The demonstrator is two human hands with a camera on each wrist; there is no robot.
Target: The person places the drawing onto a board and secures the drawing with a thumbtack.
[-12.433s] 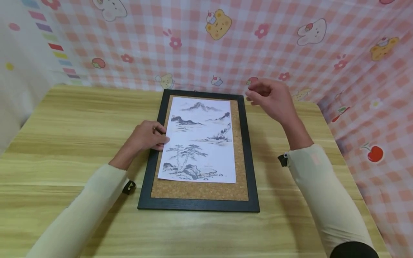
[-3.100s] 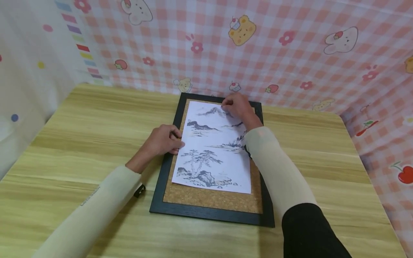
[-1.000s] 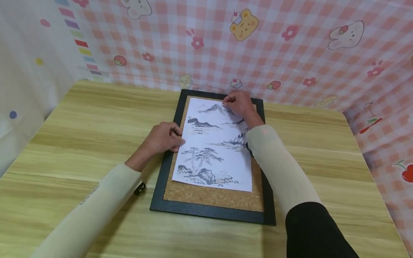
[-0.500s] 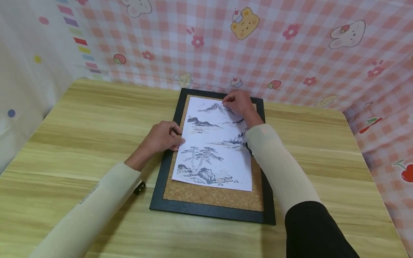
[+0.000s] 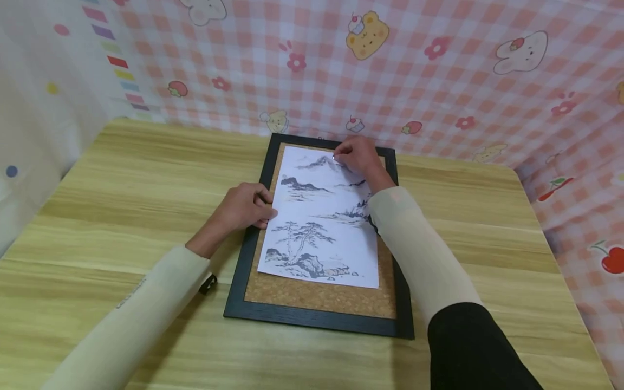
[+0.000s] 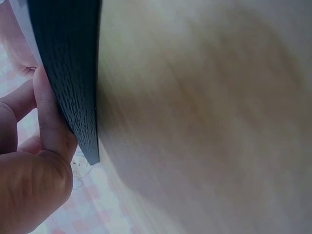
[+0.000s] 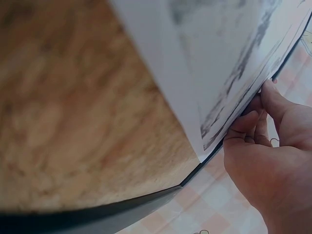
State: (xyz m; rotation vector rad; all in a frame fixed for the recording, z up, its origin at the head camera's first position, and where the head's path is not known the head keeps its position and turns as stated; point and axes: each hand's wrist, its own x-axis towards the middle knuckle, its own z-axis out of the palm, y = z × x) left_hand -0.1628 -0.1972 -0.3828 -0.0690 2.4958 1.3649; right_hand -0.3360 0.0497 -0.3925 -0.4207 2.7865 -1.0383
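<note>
A white sheet of paper [image 5: 312, 211] printed with an ink landscape lies on a cork board [image 5: 322, 296] with a black frame [image 5: 317, 322]. My left hand [image 5: 244, 206] pinches the sheet's left edge, thumb on top, its fingers bent beside the frame. In the left wrist view those fingers [image 6: 48, 117] lie along the frame's side. High on the sheet, my right hand [image 5: 359, 154] pinches a small shiny pin [image 5: 333, 157] against the paper near the mountain peak. In the right wrist view, the right hand's thumb and fingers [image 7: 278, 105] come together at the sheet, hiding the pin.
The board lies on a wooden table [image 5: 146, 179], its top end close to a pink checked cloth [image 5: 234, 65] hanging behind. A white cloth [image 5: 44, 135] hangs at the left, and more checked cloth [image 5: 585, 200] borders the right side.
Since the oldest frame, my right hand has come from the air right of the board down onto the sheet's top. The left hand stays at the paper's edge. In the last second little moves.
</note>
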